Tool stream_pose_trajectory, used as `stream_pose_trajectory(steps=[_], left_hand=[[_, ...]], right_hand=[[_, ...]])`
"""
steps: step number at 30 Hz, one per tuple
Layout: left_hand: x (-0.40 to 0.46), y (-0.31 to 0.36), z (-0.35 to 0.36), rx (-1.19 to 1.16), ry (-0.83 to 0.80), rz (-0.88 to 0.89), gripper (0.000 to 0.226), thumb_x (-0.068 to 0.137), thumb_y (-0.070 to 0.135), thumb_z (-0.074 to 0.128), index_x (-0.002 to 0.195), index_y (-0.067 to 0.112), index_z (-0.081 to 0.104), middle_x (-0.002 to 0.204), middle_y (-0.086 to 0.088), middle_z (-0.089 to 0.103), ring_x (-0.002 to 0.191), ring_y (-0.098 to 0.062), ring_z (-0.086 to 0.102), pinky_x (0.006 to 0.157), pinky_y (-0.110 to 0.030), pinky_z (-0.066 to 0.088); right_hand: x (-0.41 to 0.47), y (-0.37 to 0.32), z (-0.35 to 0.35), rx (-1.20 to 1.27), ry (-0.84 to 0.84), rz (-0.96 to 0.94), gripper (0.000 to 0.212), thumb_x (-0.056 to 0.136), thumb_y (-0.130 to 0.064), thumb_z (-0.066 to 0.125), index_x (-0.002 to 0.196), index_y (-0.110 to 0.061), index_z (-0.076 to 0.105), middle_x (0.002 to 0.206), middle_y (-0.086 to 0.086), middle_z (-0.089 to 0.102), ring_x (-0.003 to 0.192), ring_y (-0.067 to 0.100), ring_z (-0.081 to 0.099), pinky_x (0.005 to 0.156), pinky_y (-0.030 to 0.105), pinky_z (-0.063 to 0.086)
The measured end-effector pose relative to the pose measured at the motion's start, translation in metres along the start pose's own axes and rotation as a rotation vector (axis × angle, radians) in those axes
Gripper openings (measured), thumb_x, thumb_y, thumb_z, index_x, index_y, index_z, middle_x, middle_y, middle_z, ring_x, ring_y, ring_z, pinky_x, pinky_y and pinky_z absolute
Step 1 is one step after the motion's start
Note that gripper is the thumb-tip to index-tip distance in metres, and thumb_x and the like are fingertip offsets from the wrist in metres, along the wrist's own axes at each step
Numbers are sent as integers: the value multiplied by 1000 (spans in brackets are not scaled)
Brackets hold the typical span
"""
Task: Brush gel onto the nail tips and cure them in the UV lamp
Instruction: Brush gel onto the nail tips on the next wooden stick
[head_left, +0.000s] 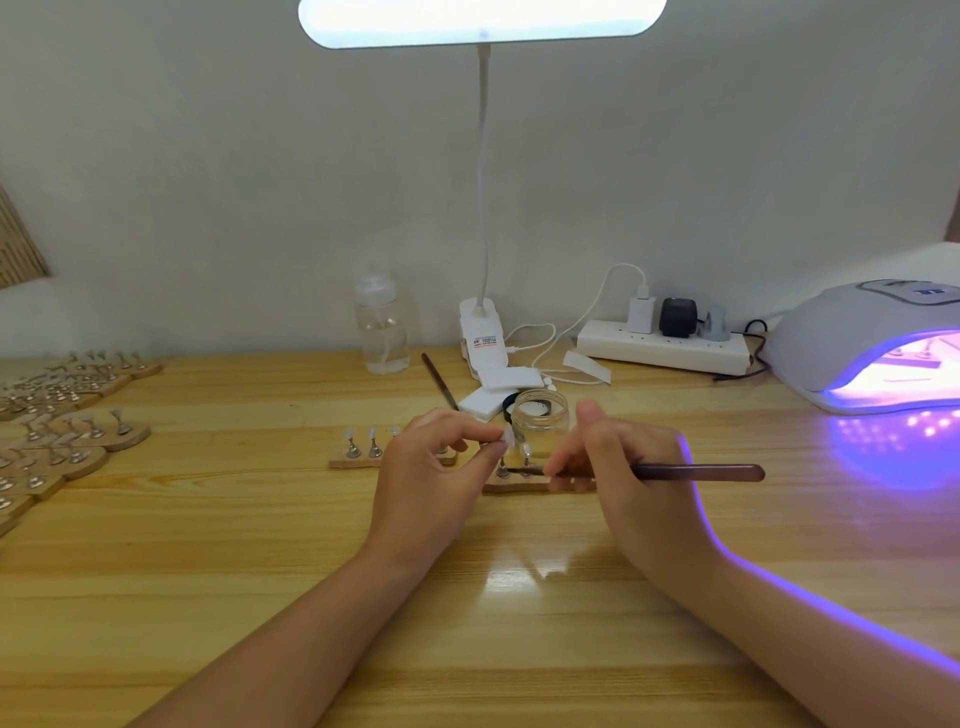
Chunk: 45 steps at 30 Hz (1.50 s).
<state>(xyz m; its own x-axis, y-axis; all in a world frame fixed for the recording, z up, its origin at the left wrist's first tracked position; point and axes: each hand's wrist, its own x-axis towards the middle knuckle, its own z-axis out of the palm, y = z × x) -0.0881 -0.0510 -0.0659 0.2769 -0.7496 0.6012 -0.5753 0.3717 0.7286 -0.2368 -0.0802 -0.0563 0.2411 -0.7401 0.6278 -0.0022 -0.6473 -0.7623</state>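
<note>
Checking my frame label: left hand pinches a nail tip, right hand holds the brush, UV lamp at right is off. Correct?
Not quite. The head view shows the UV lamp lit, glowing purple onto the table. The rest holds: left hand pinches a nail tip, right hand holds the brush.

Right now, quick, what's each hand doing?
Left hand: pinching a nail tip on its small stand.
Right hand: gripping the brush.

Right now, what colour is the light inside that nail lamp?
Purple, fading to pink inside the UV lamp, seen from the head view.
</note>
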Motion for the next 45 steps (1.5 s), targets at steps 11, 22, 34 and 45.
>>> stream_pose_trajectory(steps=[11,22,34,45], left_hand=[[-1,3,1,-19,-6,42,36,74,8,71,73,43,63,79,10,67,78,0,56,71,-7,40],[-2,2,1,-71,-86,115,28,75,7,70,92,28,69,78,17,69,82,-3,62,79,-21,46],[-3,7,0,-32,-141,130,14,69,38,64,82,43,69,81,27,66,82,5,58,74,-7,37],[-2,-3,2,144,-212,-30,53,70,23,76,105,42,42,103,22,53,101,2,49,78,1,31]], right_hand=[[6,0,-7,115,161,78,45,89,-56,26,86,-30,62,62,2,67,45,13,56,51,14,43],[5,4,-7,-242,-135,-85,35,74,-20,75,95,-38,54,103,-14,64,101,0,57,87,17,43],[5,9,-8,-254,-117,-137,19,79,-15,72,92,-24,63,95,-15,64,97,-1,57,84,7,38],[12,22,-26,-442,-197,-36,14,77,-22,71,89,-26,64,95,-10,62,94,6,57,81,29,47]])
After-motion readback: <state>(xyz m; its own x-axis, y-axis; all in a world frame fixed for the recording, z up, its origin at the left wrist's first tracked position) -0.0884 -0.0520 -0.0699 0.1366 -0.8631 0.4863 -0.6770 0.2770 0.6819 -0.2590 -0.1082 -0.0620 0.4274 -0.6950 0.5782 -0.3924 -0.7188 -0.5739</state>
